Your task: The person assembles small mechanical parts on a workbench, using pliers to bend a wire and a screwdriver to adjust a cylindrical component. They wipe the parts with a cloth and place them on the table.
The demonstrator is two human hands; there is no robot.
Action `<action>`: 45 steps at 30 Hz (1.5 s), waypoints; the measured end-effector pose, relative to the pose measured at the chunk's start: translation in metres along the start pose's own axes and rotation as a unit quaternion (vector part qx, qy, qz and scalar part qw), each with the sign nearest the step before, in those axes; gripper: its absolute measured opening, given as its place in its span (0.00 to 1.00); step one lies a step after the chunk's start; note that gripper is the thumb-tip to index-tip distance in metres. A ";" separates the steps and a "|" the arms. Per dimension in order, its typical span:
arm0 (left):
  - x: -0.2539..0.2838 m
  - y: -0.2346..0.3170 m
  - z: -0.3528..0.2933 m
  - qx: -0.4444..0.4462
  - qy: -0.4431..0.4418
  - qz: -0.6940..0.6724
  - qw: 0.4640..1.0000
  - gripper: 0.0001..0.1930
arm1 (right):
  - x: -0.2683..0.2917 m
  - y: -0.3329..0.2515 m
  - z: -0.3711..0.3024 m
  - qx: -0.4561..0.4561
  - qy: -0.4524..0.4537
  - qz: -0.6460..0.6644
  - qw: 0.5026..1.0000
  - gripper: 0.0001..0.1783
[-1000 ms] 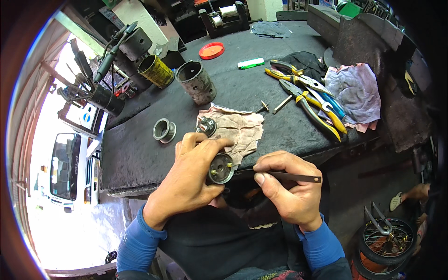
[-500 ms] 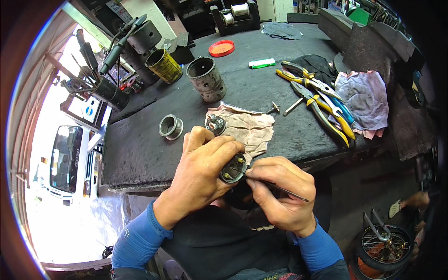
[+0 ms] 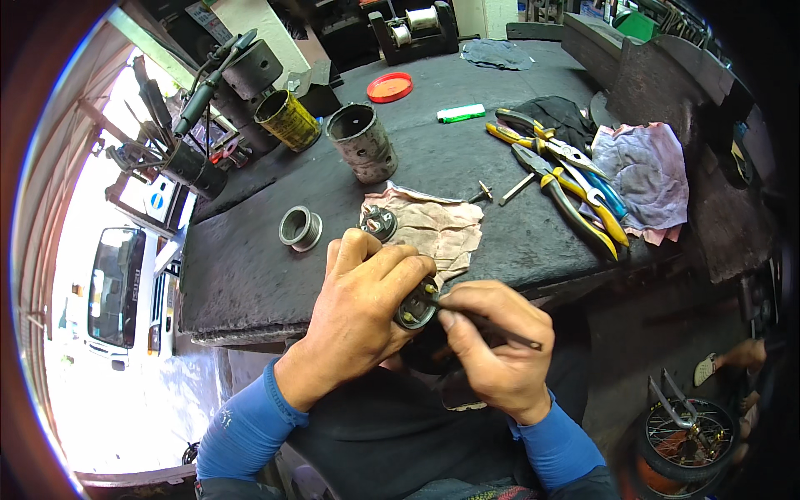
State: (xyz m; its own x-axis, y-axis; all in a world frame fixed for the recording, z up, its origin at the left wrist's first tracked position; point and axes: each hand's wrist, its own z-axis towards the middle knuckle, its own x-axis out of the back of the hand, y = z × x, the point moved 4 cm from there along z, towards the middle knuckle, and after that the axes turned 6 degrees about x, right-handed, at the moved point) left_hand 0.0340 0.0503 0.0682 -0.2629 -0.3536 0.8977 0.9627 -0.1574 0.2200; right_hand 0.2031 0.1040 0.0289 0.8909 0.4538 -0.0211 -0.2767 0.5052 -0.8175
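Observation:
My left hand (image 3: 362,292) is closed around a round dark cylindrical part (image 3: 418,307) whose end carries brass-coloured posts. In my right hand (image 3: 504,346) a slim dark metal rod-like tool (image 3: 515,336) is pinched between thumb and fingers. The tool's tip reaches the rim of the round part; its exact contact is hidden by my fingers. Just beyond my left knuckles, a dark round cap with metal terminals (image 3: 378,222) rests on a pinkish cloth (image 3: 450,229). A grooved metal spool (image 3: 301,228) lies to its left on the dark bench (image 3: 242,275).
Behind the cloth stand a worn metal cylinder (image 3: 362,143) and a yellow can (image 3: 287,121). Pliers with yellow-and-black handles (image 3: 575,208) lie right, beside a grey-purple rag (image 3: 646,179). A red lid (image 3: 389,87) and a green-and-white tube (image 3: 461,113) sit farther back.
My right hand has shifted slightly left, and the tool has turned a little in its grip. My left hand still holds the round part. The whole view has shifted slightly.

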 end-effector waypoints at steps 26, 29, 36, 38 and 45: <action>0.008 -0.010 0.005 0.092 0.037 -0.071 0.993 0.28 | 0.048 0.003 -0.007 -0.151 0.070 0.177 0.970 0.06; 0.013 -0.016 0.012 0.212 0.045 -0.174 0.961 0.31 | 0.099 -0.001 0.008 -0.104 0.130 0.100 0.981 0.09; -0.015 -0.041 0.031 0.258 -0.030 -0.278 0.925 0.33 | 0.211 -0.006 0.030 -0.086 0.158 -0.299 0.937 0.12; -0.019 -0.039 0.037 0.260 -0.044 -0.283 0.922 0.33 | 0.237 0.005 0.029 -0.084 0.178 -0.379 0.904 0.10; -0.015 -0.039 0.041 0.202 -0.052 -0.270 0.940 0.34 | 0.241 0.018 0.038 -0.148 0.155 -0.530 0.821 0.12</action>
State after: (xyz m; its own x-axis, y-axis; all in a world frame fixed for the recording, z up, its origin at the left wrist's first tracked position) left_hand 0.0027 0.0996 0.0619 -0.7325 -0.2272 0.6418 0.6424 0.0815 0.7620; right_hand 0.3993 0.2506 0.0314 0.6368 -0.3570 0.6834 0.7708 0.2742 -0.5750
